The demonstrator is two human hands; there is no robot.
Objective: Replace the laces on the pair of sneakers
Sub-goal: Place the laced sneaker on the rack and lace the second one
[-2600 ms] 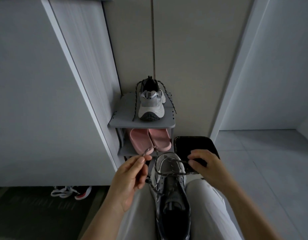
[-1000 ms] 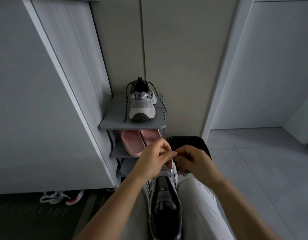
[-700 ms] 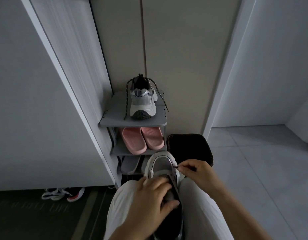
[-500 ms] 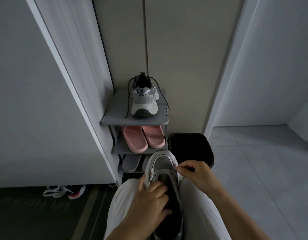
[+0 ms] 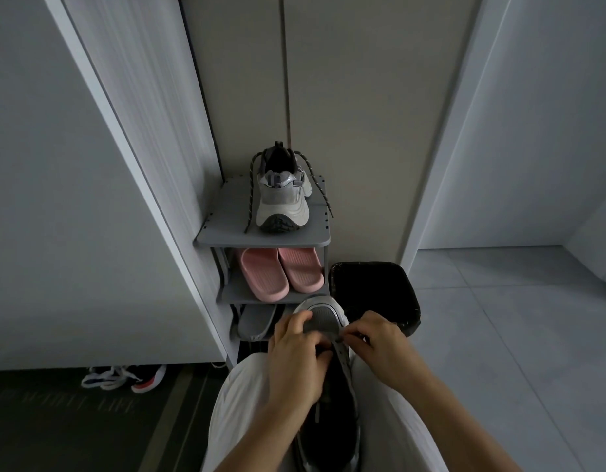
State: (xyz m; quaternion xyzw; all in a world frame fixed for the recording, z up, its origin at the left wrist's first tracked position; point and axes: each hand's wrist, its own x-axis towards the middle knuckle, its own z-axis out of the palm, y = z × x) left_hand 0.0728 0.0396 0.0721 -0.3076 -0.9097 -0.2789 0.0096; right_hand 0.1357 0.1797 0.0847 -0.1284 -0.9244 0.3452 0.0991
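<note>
Left hand (image 5: 295, 359) grips the toe end of the sneaker (image 5: 332, 424) in the lap, right hand (image 5: 380, 338) pinches what looks like a lace (image 5: 339, 341) tip at its lowest eyelets, so relacing looks barely begun; second sneaker (image 5: 283, 202) sits laced but untied on the shelf (image 5: 220, 233).

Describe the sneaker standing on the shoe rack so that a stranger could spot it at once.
Find the grey shoe rack against the beige cupboard doors and look at its top shelf. One grey-and-white sneaker stands there alone, speckled laces hanging loose down both sides. The pink slippers lie a shelf below, and the other sneaker is on the person's lap.
</note>
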